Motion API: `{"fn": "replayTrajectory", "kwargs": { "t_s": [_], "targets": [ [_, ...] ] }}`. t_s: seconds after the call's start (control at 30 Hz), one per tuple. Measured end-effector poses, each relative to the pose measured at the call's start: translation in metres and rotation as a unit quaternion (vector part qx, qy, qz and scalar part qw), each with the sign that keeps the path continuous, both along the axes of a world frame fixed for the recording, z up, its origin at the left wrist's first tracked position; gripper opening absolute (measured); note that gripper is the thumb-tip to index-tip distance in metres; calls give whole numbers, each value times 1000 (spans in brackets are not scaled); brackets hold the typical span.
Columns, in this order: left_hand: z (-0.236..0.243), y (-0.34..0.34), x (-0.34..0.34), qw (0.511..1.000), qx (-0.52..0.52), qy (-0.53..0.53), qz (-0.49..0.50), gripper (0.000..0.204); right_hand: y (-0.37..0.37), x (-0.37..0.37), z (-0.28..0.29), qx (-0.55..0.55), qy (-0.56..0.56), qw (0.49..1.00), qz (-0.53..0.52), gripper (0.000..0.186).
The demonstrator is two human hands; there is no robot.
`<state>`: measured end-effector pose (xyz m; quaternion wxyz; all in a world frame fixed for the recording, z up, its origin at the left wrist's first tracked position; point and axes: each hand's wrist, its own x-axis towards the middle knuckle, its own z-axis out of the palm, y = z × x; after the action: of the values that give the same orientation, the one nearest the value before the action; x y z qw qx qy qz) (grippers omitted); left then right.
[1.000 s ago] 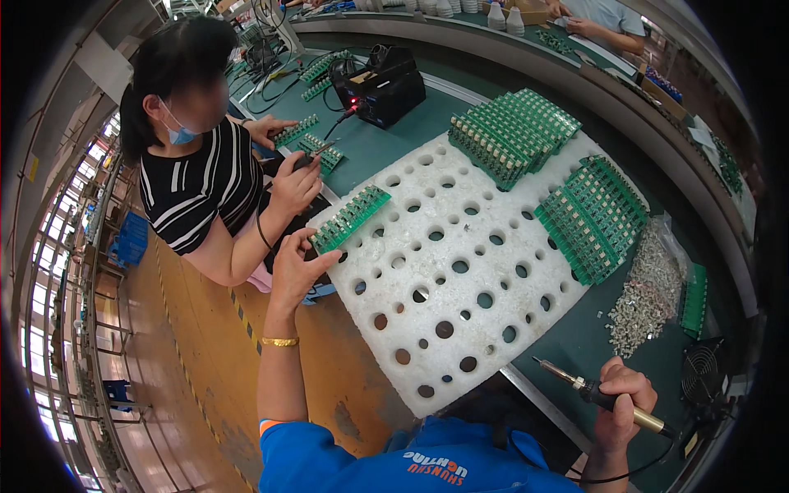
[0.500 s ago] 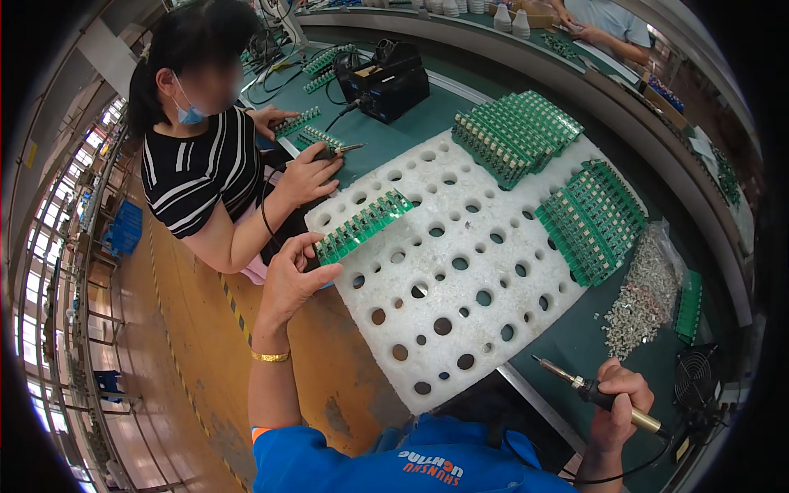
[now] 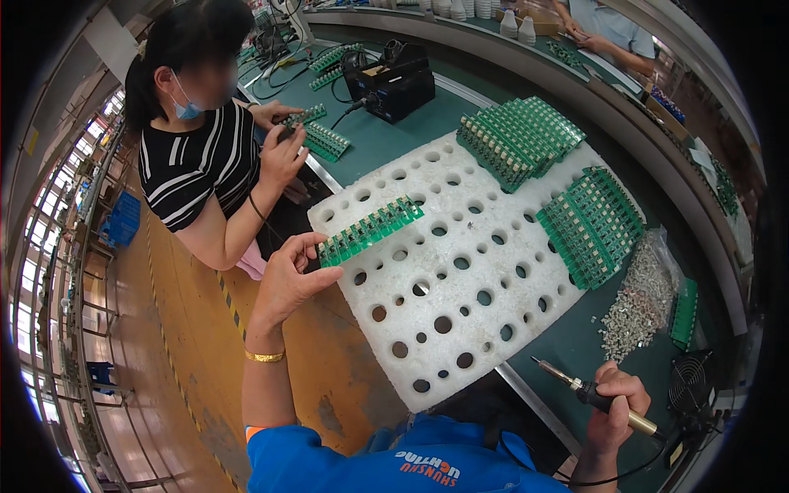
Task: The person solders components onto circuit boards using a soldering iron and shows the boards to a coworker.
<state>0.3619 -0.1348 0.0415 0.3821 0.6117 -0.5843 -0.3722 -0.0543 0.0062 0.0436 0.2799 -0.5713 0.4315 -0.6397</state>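
Note:
My left hand (image 3: 297, 269) grips one end of a green circuit board strip (image 3: 370, 228) above the left part of a white foam sheet (image 3: 427, 337) pierced with round holes. My right hand (image 3: 616, 411) grips a soldering iron (image 3: 592, 394), its tip pointing up and left beside the foam's lower right edge. Stacks of green boards lie on the foam at the back (image 3: 518, 140) and at the right (image 3: 588, 226). Right of the foam are a bag of small pale parts (image 3: 637, 292) and a single green board (image 3: 682, 312).
A co-worker (image 3: 197, 181) on my left works on boards (image 3: 325, 141) with a hand-held tool. A black soldering station (image 3: 386, 86) stands at the back of the green table (image 3: 378, 140). Another person (image 3: 625, 41) works beyond a rail. A black fan (image 3: 690, 382) sits at the right.
My left hand has shifted slightly left, and the board strip it holds has moved right at its far end, showing more dark components. The co-worker's near hand has moved and turned.

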Motion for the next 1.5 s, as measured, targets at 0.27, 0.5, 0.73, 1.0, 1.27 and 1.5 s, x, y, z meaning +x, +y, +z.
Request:
{"fn": "replayTrajectory", "kwargs": {
  "t_s": [0.27, 0.5, 0.73, 1.0, 1.27, 1.5],
  "targets": [
    [7, 4, -4, 1000, -3, 5, -5, 52, 4, 0, 4, 22, -3, 1000, 22, 29],
    [13, 6, -8, 1000, -6, -10, -8, 50, 5, -1, 3, 22, -11, 999, 22, 29],
    [13, 6, -7, 1000, -16, -9, -8, 48, 7, -2, 5, 19, -8, 1000, 20, 28],
    [7, 4, -2, 1000, -8, 11, -15, 51, 6, -1, 2, 22, -9, 999, 23, 28],
    [9, 6, -5, 1000, -2, 19, -11, 48, 6, -1, 2, 19, -4, 1000, 20, 29],
    [8, 6, -6, 1000, -10, -2, -24, 51, 6, -2, 1, 20, -3, 1000, 24, 28]
  ]
}}
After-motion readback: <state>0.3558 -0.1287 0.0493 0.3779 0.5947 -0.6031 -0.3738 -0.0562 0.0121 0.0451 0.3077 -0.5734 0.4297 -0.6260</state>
